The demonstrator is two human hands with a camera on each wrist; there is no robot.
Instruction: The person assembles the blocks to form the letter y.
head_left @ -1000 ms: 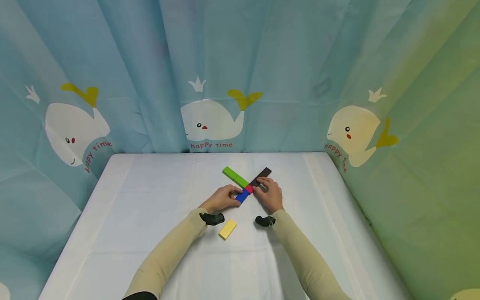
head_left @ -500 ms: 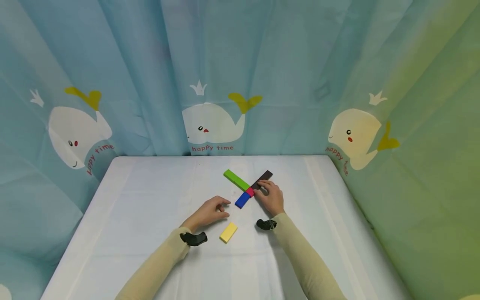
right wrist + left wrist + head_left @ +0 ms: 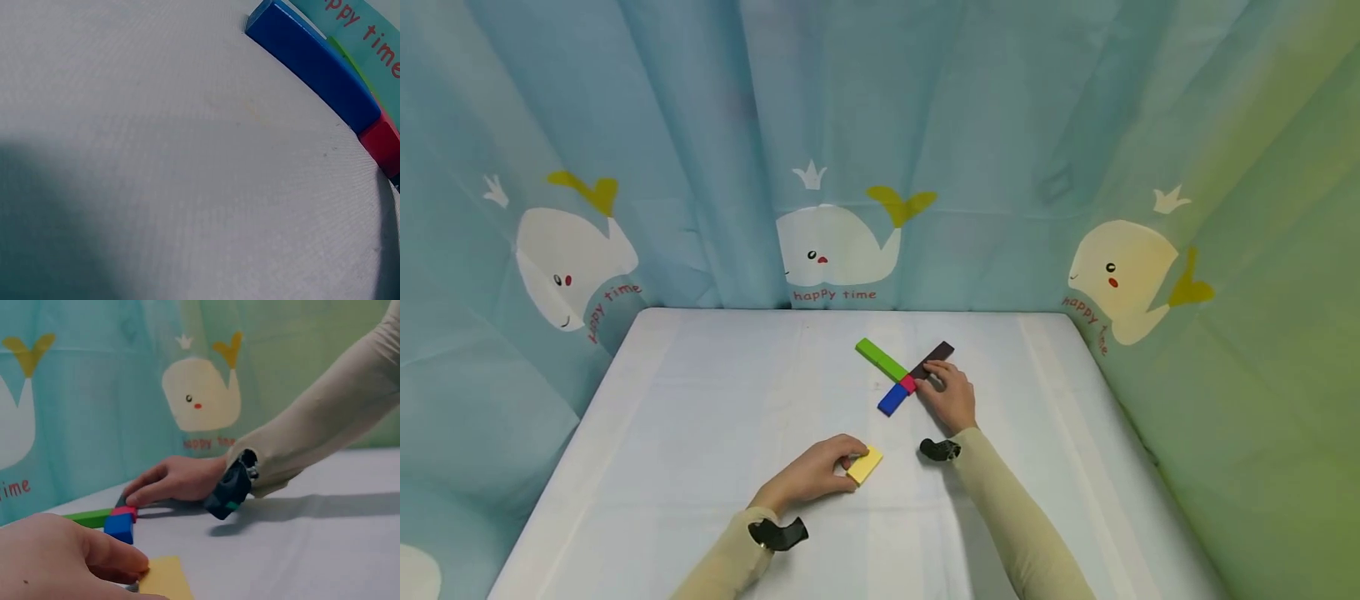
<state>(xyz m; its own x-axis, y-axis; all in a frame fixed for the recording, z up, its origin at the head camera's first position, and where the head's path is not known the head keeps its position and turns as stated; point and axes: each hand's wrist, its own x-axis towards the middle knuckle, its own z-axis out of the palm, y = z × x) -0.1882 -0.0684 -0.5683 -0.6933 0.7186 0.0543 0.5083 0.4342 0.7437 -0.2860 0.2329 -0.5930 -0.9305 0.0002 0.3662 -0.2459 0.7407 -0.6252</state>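
A yellow block (image 3: 867, 467) lies on the near part of the table, and my left hand (image 3: 811, 475) pinches it between thumb and fingers. In the left wrist view a fingertip touches the edge of the yellow block (image 3: 164, 578). Farther back, a red block (image 3: 908, 384) sits where three arms of blocks meet. Green blocks (image 3: 882, 360) run to the back left, a blue block (image 3: 892, 400) to the front left, and a black strip (image 3: 943, 349) to the back right. My right hand (image 3: 952, 398) holds the black strip at its end beside the red block.
The white cloth-covered table (image 3: 722, 392) stands against a blue-green curtain (image 3: 1000, 150) printed with whales. A black wrist device (image 3: 777, 535) is on the left sleeve, and another device (image 3: 940, 450) on the right.
My left hand has left the blue block, come back toward the near side and taken hold of the yellow block. My right hand stays at the black strip.
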